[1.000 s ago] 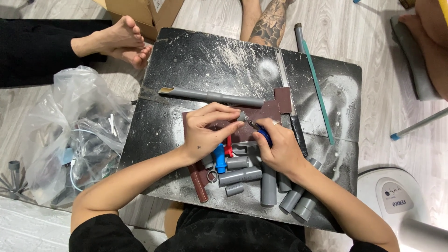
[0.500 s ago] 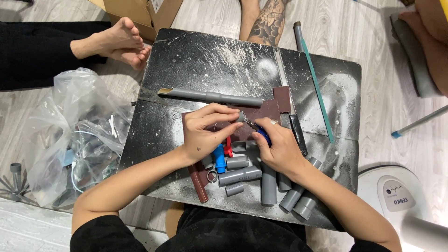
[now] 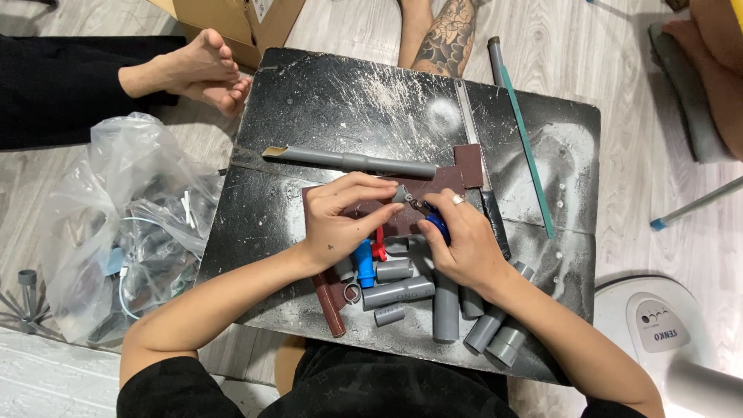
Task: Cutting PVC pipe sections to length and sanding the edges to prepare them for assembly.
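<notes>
Left hand (image 3: 340, 218): fingers curled together, thumb and forefinger pinched on a small grey fitting (image 3: 400, 193) held just above the board's middle.

Right hand (image 3: 463, 240): closed around the blue handles of a pair of pliers (image 3: 432, 220), a ring on one finger; the plier tips meet the small grey fitting between the two hands.

Black board (image 3: 309, 101): scuffed, dusted white, lying on a pale wooden floor; it carries all the work.

Long grey pipe (image 3: 352, 162): lies flat across the board, just far of the hands, its left end cut at a slant.

Brown sheet piece (image 3: 468, 165): flat, beneath and beside the hands.

Grey pipe offcuts (image 3: 398, 292): several short lengths, clustered on the near side of the board under the wrists.

Blue fitting (image 3: 364, 262) and red fitting (image 3: 378, 249): side by side among the offcuts.

Brown pipe (image 3: 329, 302): near edge, left of the offcuts.

Green strip (image 3: 526, 147): long, thin, along the right side of the board.

Clear plastic bag (image 3: 116, 224): on the floor left of the board, holding assorted parts.

Cardboard box (image 3: 232, 19): far left.

Another person's bare feet (image 3: 190, 73): at the far left corner.
</notes>
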